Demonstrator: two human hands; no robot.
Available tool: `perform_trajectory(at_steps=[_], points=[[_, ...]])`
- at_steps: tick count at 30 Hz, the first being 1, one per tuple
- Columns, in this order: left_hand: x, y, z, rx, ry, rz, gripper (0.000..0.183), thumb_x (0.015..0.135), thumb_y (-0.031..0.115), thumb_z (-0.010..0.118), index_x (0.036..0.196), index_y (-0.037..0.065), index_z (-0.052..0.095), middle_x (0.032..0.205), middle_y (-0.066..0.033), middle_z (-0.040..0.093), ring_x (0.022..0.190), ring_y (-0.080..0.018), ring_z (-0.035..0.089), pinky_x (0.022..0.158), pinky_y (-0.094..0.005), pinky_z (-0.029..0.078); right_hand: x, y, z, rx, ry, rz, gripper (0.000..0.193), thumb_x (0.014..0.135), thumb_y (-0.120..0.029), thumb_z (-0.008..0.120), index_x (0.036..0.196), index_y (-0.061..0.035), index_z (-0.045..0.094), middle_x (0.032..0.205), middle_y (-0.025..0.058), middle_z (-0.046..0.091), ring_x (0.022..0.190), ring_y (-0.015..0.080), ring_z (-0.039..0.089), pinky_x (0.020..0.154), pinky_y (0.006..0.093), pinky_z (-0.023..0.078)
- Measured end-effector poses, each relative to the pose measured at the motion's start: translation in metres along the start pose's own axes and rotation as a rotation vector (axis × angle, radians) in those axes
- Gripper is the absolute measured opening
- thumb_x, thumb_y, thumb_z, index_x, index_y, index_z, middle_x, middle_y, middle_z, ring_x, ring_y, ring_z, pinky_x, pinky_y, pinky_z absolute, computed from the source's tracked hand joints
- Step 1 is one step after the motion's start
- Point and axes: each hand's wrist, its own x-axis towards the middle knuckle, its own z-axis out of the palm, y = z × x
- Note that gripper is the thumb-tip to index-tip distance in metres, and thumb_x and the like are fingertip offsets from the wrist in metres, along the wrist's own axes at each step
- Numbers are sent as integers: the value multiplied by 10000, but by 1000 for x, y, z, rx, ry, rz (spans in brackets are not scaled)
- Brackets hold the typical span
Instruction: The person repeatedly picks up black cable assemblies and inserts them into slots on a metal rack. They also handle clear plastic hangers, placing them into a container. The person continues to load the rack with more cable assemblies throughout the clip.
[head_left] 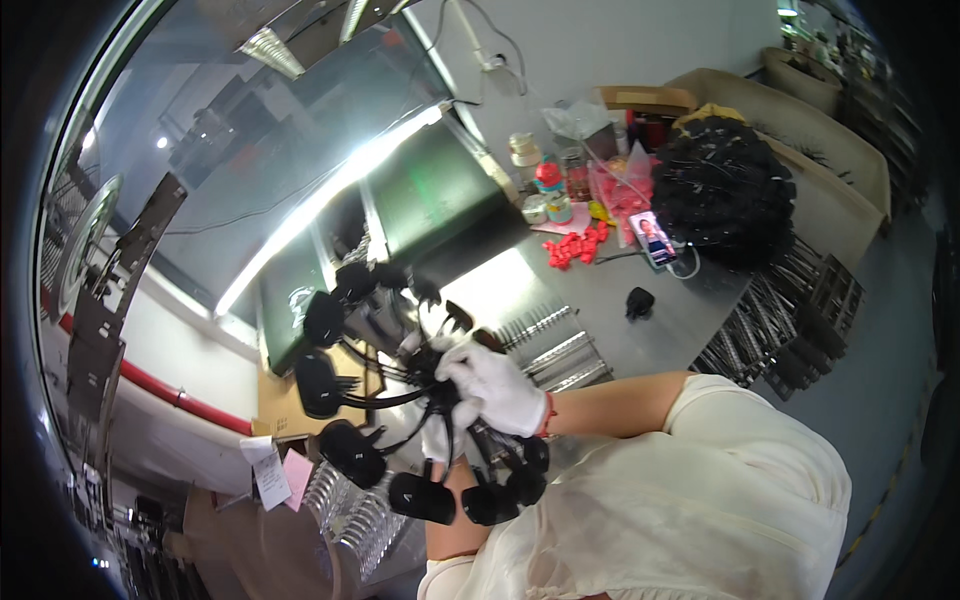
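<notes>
Black cluster (438,393) of broad-headed pieces on thin stems is in our grasp, left of the middle of the scene and near our body, its heads fanned out in a rough ring around the gathered stems. Our gloved right hand (497,385) comes in from the right with thumb and fingers pinched at the hub where the stems meet. Our gloved left hand (431,442) is below and behind the stems, mostly hidden by them, so we cannot tell whether its fingers are spread or closed.

To handle this well, we judge it best to pinch close to the hub, where one grip governs every stem, and to let the left hand bear the weight from beneath. A light touch should spare the thin stems, which look easy to cross or bend. We would turn the whole bunch rather than tug at one head, and mind the metal racks (560,350) just right of our right hand, where a stem could catch. Farther right, one loose black piece (639,303) lies on the metal bench (680,315), well apart from the bunch.
</notes>
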Motion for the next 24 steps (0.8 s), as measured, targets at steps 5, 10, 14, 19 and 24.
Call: perform_trajectory(at_steps=[5,10,14,19,24], points=[[4,36,-22,69,62,154,855,867,311,807,1560,94,356,1450,-128,489,1265,-268,548,1009,-391,523,34,-5,-29,180,-408,239,245,963,-200,652,1147,-42,690,1147,167,686,1124,307,671,956,372,529],[10,87,26,-11,-521,74,973,690,226,953,1486,163,397,1373,-170,512,1227,-342,566,932,-432,551,59,26,-64,-497,-277,-301,429,832,-186,714,1262,-193,705,1330,221,541,1243,402,546,1083,446,454],[7,86,53,-129,-699,-61,944,589,132,975,1380,147,461,1298,-193,518,1147,-377,583,863,-447,556,55,25,-61,-729,-286,-291,301,835,-178,671,1112,-67,712,1166,253,617,1008,406,664,868,482,557],[13,120,78,405,-541,-390,669,738,76,871,1298,63,507,1178,-171,596,1038,-280,620,943,-438,547,53,42,-88,-516,-681,75,158,889,-126,636,994,-27,698,951,163,680,768,378,654,758,458,543],[10,155,113,1171,-538,-343,538,827,141,826,1278,53,547,1108,-126,658,1002,-323,688,823,-513,619,14,121,-163,265,-1692,349,146,939,-114,600,960,-9,700,944,145,678,835,280,622,765,426,513]])
